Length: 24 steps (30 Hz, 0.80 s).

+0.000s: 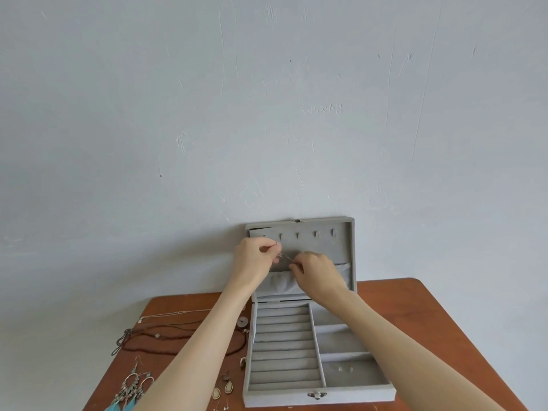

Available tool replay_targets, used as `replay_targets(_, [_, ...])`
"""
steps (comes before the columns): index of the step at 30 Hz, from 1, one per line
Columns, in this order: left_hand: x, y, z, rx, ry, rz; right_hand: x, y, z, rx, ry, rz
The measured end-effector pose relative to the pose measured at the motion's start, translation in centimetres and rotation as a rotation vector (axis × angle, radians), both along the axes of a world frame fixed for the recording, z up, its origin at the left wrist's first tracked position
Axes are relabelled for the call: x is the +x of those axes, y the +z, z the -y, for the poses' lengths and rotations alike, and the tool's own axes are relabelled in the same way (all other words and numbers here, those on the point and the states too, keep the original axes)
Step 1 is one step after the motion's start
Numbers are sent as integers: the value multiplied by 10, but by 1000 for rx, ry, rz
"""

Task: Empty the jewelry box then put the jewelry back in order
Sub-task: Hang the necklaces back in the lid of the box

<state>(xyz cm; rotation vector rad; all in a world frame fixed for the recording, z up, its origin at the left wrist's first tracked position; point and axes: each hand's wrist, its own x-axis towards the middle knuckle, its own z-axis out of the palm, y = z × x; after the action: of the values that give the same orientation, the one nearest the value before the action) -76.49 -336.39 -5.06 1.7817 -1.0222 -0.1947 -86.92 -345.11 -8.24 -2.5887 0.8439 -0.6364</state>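
A grey velvet jewelry box (344, 391) stands open on the brown table (415, 315), its lid (350, 250) upright against the wall. Both hands are raised in front of the lid's row of hooks. My left hand (255, 259) pinches one end of a thin silver chain (285, 256). My right hand (318, 274) pinches the other end, just above the lid's elastic pocket. The ring rows in the base look bare. A small pair of studs (345, 369) lies in the front right compartment.
Left of the box, jewelry lies on the table: dark cord and bead necklaces (154, 336), a thin silver necklace (172, 315), feather hoop earrings (133, 387), teardrop earrings (222, 388) and a ring (242, 361). A grey wall rises directly behind the table.
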Motion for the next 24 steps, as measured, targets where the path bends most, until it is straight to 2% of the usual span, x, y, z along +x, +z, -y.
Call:
replay_targets(6, [-8, -21, 6, -32, 116, 13, -7, -7, 5, -85, -27, 112])
replay_targets(13, [-10, -32, 0, -32, 205, 71, -4, -12, 5, 71, -135, 161])
replay_targets(15, [-8, -30, 1, -35, 181, -39, -2, -14, 5, 105, -143, 186])
replay_targets(18, [-9, -20, 2, -124, 65, -499, -3, -15, 3, 145, -131, 218])
replay_targets(19, [-10, -16, 3, -147, 42, -586, -5, -15, 3, 147, -122, 229])
replay_targets(24, [-12, -6, 7, -178, 40, -646, -15, -18, 3, 232, -6, 349])
